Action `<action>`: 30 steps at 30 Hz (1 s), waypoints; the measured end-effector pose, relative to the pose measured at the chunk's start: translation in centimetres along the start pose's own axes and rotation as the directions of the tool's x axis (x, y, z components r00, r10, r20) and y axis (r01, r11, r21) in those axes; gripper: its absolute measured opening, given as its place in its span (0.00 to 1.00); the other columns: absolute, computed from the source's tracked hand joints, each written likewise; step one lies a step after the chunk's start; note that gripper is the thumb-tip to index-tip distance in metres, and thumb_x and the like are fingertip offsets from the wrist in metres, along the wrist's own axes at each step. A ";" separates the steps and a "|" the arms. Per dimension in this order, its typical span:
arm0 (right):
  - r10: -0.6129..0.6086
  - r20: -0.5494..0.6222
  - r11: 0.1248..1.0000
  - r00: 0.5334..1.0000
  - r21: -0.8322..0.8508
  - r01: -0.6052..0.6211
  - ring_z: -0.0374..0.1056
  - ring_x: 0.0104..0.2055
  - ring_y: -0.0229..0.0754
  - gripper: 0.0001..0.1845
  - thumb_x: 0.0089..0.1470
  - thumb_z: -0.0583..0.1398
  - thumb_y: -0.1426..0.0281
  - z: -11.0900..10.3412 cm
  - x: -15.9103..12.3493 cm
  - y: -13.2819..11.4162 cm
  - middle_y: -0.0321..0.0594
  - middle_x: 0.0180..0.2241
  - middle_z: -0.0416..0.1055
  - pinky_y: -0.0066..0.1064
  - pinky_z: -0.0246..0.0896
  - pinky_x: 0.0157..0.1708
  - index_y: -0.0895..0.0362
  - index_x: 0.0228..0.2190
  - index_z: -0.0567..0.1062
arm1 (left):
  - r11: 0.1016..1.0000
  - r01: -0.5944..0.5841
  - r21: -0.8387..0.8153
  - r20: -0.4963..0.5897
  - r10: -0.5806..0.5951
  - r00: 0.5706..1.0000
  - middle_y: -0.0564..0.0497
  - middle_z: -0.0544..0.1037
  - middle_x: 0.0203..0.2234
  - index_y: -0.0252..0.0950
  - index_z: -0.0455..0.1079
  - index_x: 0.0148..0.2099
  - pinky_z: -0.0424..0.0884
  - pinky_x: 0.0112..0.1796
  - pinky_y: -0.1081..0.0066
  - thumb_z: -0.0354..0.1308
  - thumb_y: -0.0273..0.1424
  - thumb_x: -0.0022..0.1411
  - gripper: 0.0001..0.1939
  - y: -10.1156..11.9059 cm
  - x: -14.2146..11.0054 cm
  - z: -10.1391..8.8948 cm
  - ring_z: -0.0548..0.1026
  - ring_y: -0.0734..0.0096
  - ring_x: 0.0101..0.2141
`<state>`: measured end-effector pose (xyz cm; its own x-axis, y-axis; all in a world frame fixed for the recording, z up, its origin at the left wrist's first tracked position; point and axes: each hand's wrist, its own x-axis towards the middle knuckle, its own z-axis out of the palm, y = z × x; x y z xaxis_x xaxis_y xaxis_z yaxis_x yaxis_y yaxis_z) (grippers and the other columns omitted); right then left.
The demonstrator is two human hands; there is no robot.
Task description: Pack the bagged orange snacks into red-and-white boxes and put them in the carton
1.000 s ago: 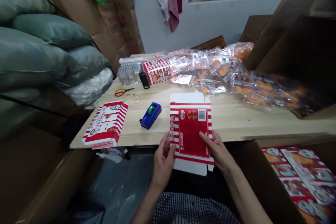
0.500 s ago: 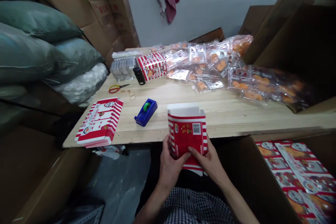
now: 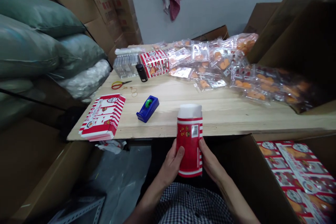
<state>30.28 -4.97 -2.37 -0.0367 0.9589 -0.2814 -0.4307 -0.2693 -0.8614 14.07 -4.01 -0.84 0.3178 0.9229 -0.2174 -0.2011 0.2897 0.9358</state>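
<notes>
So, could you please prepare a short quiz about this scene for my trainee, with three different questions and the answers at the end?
1. What do the left hand and the right hand hold between them?
a) a black bottle
b) a red-and-white carton
c) a checked towel

2. True or false: as the camera sees it, the blue tape dispenser is to the right of the stack of flat cartons.

3. Fill in the missing word: the handles of the scissors are red and ____.

Key: 1. b; 2. true; 3. yellow.
</notes>
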 end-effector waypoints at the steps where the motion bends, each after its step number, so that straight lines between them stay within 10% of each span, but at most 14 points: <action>1: 0.035 -0.001 0.998 0.999 0.053 -0.035 0.63 0.63 0.51 0.29 0.59 0.59 0.49 -0.1 0.0 -0.2 0.37 0.57 0.73 0.51 0.62 0.60 0.41 0.60 0.66 | 0.999 0.007 -0.049 -0.010 -0.008 1.000 0.45 0.74 0.57 0.40 0.67 0.61 0.68 0.58 0.57 0.57 0.44 0.66 0.25 -0.1 0.2 0.0 0.73 0.56 0.56; 13: 0.108 -0.059 0.988 0.992 0.118 -0.100 0.77 0.48 0.55 0.21 0.49 0.70 0.58 -0.9 0.4 0.2 0.42 0.44 0.81 0.50 0.72 0.49 0.51 0.45 0.77 | 0.987 0.060 -0.152 -0.161 -0.085 0.983 0.44 0.83 0.39 0.32 0.76 0.46 0.78 0.41 0.61 0.68 0.38 0.57 0.18 -0.9 1.5 -1.9 0.82 0.60 0.35; 23: 0.320 0.183 0.938 0.929 0.078 -0.338 0.75 0.51 0.54 0.26 0.57 0.65 0.56 -3.2 -1.4 3.1 0.44 0.53 0.77 0.48 0.68 0.52 0.49 0.55 0.72 | 0.956 0.095 -0.279 -0.160 -0.143 0.977 0.41 0.82 0.44 0.35 0.71 0.58 0.77 0.41 0.66 0.70 0.33 0.54 0.29 -2.5 1.0 -5.5 0.82 0.59 0.39; 30: 0.104 0.020 0.988 0.994 0.109 -0.105 0.75 0.51 0.52 0.40 0.56 0.67 0.62 -2.4 -0.5 2.1 0.42 0.53 0.76 0.47 0.71 0.50 0.41 0.64 0.56 | 0.976 0.035 -0.217 -0.213 -0.082 0.974 0.43 0.82 0.44 0.40 0.58 0.67 0.77 0.43 0.65 0.69 0.32 0.56 0.39 -3.1 0.3 -4.6 0.81 0.61 0.41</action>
<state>31.59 -6.19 -5.06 -0.0996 0.9274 -0.3606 -0.5203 -0.3574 -0.7756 10.51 -3.44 -5.06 0.1284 0.9288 -0.3477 -0.3861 0.3697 0.8451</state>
